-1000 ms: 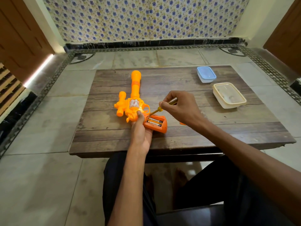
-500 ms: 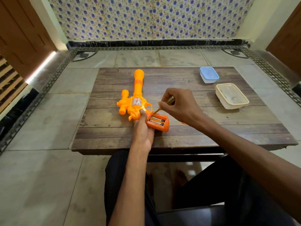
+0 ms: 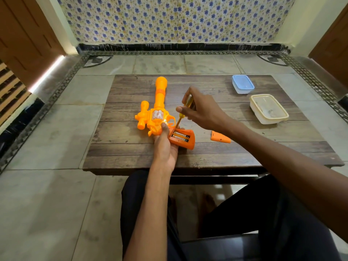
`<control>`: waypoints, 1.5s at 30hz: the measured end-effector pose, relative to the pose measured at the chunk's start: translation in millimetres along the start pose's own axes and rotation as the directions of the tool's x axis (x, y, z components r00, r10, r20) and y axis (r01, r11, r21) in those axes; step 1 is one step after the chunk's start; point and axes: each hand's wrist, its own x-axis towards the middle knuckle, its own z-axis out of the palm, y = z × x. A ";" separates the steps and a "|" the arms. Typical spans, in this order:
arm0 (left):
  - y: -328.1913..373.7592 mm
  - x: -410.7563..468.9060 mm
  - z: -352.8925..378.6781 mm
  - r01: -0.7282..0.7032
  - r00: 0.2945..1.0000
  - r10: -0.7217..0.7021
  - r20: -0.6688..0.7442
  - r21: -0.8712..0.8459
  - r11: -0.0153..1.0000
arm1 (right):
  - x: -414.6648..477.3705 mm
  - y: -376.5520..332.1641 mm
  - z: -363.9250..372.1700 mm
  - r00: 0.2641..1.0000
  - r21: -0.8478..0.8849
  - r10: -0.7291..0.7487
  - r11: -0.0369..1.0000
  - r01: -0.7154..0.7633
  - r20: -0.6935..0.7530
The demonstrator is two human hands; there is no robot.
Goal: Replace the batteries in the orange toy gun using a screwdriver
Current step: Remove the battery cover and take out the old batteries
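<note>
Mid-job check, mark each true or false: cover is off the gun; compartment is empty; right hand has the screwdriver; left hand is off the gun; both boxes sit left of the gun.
1. The cover is off the gun. True: the cover lies on the table, right of the gun.
2. The compartment is empty. False: batteries sit in it.
3. The right hand holds the screwdriver. True: the right hand grips the screwdriver, tip down by the compartment.
4. The left hand is off the gun. False: the left hand holds its grip.
5. Both boxes sit left of the gun. False: the blue box and cream box are to its right.
</note>
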 end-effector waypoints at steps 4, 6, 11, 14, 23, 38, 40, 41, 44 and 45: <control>-0.9 -1.2 1.1 -0.001 1.000 0.001 0.019 -0.010 1.000 | 18.2 -3.7 -4.0 0.994 0.040 -0.006 0.999 0.002 0.110; -0.2 -0.7 0.2 0.009 1.000 -0.009 0.022 -0.012 1.000 | 27.9 -5.9 -4.4 0.987 0.048 -0.015 0.999 0.007 0.159; 0.6 -3.4 0.9 0.000 0.996 0.001 0.085 -0.014 1.000 | 49.6 -8.6 -2.2 0.963 -0.031 -0.035 0.999 0.045 0.268; 0.4 -2.7 -0.2 0.004 0.997 -0.001 0.079 -0.031 1.000 | 56.1 -9.0 -0.1 0.952 -0.063 -0.015 0.997 0.036 0.307; 4.8 -4.6 0.0 0.049 0.999 -0.048 0.016 -0.037 0.998 | 16.7 -3.2 -8.6 0.987 0.206 -0.011 0.978 -0.023 0.162; 5.0 -9.9 4.7 0.052 0.999 -0.052 -0.013 -0.044 0.998 | -24.6 15.7 6.9 0.990 0.231 -0.004 0.972 0.037 -0.143; 4.8 -9.4 4.1 0.052 0.998 -0.053 -0.015 -0.046 0.998 | -20.5 15.5 5.3 0.993 0.244 0.003 0.969 0.026 -0.118; 4.9 -9.3 3.9 0.052 0.998 -0.053 -0.014 -0.048 0.997 | -17.6 15.4 4.5 0.995 0.246 0.006 0.969 0.019 -0.100; 3.8 -7.8 3.4 0.056 0.998 -0.057 -0.008 -0.044 0.997 | -6.5 13.9 1.0 1.000 0.231 -0.001 0.973 0.005 -0.018; 3.6 -7.5 3.8 0.055 0.998 -0.055 -0.005 -0.040 0.998 | -2.2 12.1 -0.6 1.000 0.220 -0.006 0.975 0.004 0.008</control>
